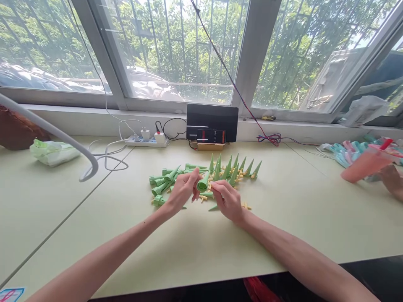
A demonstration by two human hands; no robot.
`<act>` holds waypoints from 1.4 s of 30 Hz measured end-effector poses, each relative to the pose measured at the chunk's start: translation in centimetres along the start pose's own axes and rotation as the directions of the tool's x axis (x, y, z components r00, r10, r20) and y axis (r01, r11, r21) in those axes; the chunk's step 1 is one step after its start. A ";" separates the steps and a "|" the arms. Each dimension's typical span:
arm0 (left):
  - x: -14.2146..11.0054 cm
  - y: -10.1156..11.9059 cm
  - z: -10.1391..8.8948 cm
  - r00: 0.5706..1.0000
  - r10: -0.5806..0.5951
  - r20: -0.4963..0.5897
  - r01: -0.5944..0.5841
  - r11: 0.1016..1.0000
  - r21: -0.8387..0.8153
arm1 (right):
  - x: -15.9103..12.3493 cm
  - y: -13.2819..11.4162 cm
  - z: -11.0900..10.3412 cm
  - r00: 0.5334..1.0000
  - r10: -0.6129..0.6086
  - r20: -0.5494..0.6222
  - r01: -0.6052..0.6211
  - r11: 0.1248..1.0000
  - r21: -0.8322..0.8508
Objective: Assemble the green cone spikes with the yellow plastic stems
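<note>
Holding a green cone (pixel 203 183) in my left hand (pixel 185 188), I have my thumb and fingers closed around its side, above the tabletop (pixel 176 251) and in the middle of the scattered parts. Its round, open mouth faces back toward me and a little downward; the long axis runs away from me, leaning slightly right, with the narrow end on the far side. My right hand (pixel 228 199) pinches a small yellow piece (pixel 210 187) between thumb and forefinger, right beside the cone's rim; I cannot tell whether the two touch.

Beyond my right hand, a cluster of standing cones (pixel 227 170) points upward, their axes near vertical, with yellow bits about their bases. Beyond my left, a heap of lying cones (pixel 171 174) rests on its sides, several with wide ends to the left and tips angled rightward. Behind everything, a black screen (pixel 212 117) leans near the windowsill.
</note>
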State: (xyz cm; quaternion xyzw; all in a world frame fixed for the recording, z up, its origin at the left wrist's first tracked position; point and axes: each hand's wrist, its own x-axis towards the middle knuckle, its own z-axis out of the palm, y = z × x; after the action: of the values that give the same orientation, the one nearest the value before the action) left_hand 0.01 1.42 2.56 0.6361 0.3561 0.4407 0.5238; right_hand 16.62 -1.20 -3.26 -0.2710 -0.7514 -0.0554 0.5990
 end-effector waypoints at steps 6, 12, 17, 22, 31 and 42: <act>-0.2 -0.6 -0.3 0.995 0.016 0.095 -0.015 1.000 -0.015 | -0.1 0.5 0.0 0.999 0.000 0.055 0.002 0.999 -0.038; -0.5 -1.8 -1.1 0.998 0.043 0.050 -0.047 0.995 0.086 | 0.2 1.3 -0.6 0.993 -0.009 0.119 0.016 0.998 -0.053; -0.9 -2.1 -1.4 0.994 0.030 0.106 -0.046 0.986 0.159 | 0.4 1.6 -1.1 0.982 -0.009 0.190 0.027 0.995 -0.094; -1.5 -2.1 -1.0 0.993 0.052 0.103 -0.064 0.992 0.110 | 0.5 1.6 -1.3 0.974 -0.016 0.227 0.043 0.992 -0.115; -2.1 -2.8 -0.3 0.991 0.097 0.095 -0.103 0.993 0.062 | 0.9 1.3 -1.7 0.969 0.006 0.248 0.013 0.997 -0.077; -2.1 -2.7 -0.3 0.987 0.113 0.118 -0.123 0.988 0.088 | 0.6 1.3 -1.6 0.967 0.066 0.247 -0.068 0.998 -0.001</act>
State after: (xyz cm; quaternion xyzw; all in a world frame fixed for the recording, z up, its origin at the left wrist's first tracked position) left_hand -1.01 0.12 -0.47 0.7042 0.3085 0.4169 0.4850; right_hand 18.61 -0.54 -2.59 -0.2988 -0.8108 0.0019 0.5033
